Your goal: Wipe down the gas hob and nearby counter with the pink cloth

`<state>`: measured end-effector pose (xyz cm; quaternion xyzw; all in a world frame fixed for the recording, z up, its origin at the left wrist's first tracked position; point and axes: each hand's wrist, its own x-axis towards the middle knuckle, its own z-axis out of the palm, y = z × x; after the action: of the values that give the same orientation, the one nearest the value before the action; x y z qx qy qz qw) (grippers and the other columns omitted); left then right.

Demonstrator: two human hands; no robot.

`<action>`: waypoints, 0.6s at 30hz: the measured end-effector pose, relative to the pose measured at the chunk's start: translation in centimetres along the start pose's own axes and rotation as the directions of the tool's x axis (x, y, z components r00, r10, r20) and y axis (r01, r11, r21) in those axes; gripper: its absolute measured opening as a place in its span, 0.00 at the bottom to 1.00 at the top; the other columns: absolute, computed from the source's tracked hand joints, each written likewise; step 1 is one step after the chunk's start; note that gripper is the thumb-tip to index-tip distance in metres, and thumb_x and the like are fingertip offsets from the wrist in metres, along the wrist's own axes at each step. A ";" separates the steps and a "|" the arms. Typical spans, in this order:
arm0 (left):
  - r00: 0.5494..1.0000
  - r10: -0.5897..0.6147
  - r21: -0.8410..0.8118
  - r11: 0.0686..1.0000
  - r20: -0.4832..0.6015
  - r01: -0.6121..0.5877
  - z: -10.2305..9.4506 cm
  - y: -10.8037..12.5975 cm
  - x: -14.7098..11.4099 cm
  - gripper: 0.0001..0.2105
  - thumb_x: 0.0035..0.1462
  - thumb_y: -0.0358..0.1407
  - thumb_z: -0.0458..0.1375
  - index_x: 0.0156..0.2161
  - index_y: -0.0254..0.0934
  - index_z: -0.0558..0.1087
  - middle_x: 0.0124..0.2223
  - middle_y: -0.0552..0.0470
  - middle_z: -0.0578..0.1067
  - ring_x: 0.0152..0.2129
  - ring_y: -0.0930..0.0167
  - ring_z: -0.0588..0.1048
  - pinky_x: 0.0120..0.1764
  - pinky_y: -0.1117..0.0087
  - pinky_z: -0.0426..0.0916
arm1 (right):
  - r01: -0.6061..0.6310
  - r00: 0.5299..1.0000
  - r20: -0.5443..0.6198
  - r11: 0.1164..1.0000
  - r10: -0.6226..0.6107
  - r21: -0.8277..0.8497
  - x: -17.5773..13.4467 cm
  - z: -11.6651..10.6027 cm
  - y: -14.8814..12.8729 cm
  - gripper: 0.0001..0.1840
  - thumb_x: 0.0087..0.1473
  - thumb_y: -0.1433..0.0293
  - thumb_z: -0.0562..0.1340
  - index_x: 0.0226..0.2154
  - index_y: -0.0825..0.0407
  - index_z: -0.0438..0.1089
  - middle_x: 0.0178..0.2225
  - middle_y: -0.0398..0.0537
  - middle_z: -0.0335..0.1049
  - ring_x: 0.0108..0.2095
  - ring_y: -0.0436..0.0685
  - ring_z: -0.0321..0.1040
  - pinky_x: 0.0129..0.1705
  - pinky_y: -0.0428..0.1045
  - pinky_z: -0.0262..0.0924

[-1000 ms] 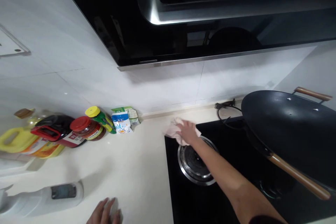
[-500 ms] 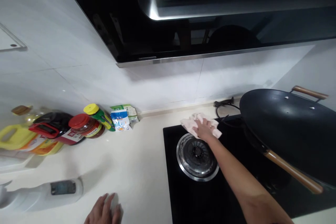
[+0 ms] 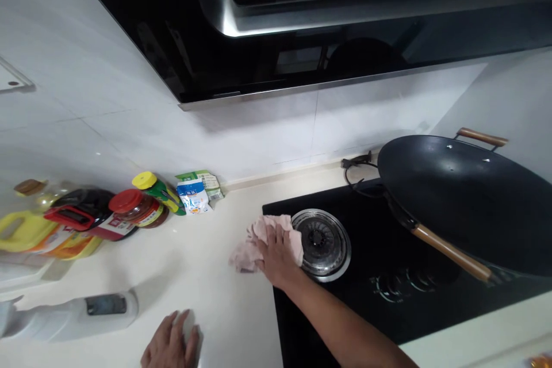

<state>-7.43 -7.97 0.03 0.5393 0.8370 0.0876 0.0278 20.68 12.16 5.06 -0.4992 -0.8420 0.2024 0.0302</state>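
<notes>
My right hand (image 3: pixel 276 256) presses a pale pink cloth (image 3: pixel 250 254) down with its fingers forward. The cloth lies across the left edge of the black glass cooktop (image 3: pixel 302 313), partly on the white counter (image 3: pixel 224 299). Just right of that hand is a round burner (image 3: pixel 321 244) with a metal ring. My left hand (image 3: pixel 170 342) rests on the counter at the bottom of the view, fingers apart, holding nothing. Left of it lies a white spray bottle (image 3: pixel 69 316) on its side.
A big black wok (image 3: pixel 457 201) with wooden handles sits on the cooktop's right side. A black cable (image 3: pixel 356 169) lies behind it. Seasoning bottles, a red-lidded jar (image 3: pixel 138 208) and small packets (image 3: pixel 194 196) line the wall. The range hood (image 3: pixel 276 23) hangs above.
My right hand has moved the cloth from behind the burner to the left and nearer, onto the cooktop's left edge. My left hand stays on the counter. The view has shifted slightly right.
</notes>
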 end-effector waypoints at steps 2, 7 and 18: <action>1.000 -0.004 -0.003 1.000 0.001 0.004 -0.1 0.2 0.0 0.27 0.64 0.51 0.43 0.59 0.40 0.71 0.63 0.39 0.70 0.65 0.55 0.64 0.61 0.47 0.61 | 0.019 1.000 -0.012 0.999 -0.019 0.039 -3.8 1.9 0.2 0.42 0.62 0.50 0.62 0.72 0.40 0.51 0.77 0.56 0.34 0.74 0.80 0.30 0.70 0.77 0.31; 1.000 -0.014 -0.010 1.000 0.002 0.014 -0.3 0.5 -0.2 0.27 0.64 0.50 0.43 0.59 0.40 0.71 0.63 0.39 0.70 0.65 0.55 0.63 0.63 0.46 0.60 | -0.114 0.992 0.063 0.990 0.109 0.086 -13.8 4.9 3.8 0.37 0.57 0.48 0.65 0.66 0.36 0.63 0.76 0.53 0.38 0.74 0.84 0.33 0.68 0.80 0.36; 1.000 -0.002 0.011 1.000 -0.013 0.002 0.0 0.4 -0.3 0.28 0.65 0.51 0.41 0.58 0.38 0.71 0.63 0.38 0.70 0.65 0.56 0.63 0.62 0.48 0.60 | -0.053 0.997 0.064 0.990 0.044 0.132 -11.2 3.7 2.1 0.36 0.59 0.49 0.63 0.66 0.40 0.63 0.76 0.53 0.42 0.75 0.78 0.33 0.72 0.73 0.34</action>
<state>-6.95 -8.03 0.08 0.5381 0.8382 0.0863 0.0197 27.05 2.38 2.59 -0.5099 -0.8146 0.2743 0.0330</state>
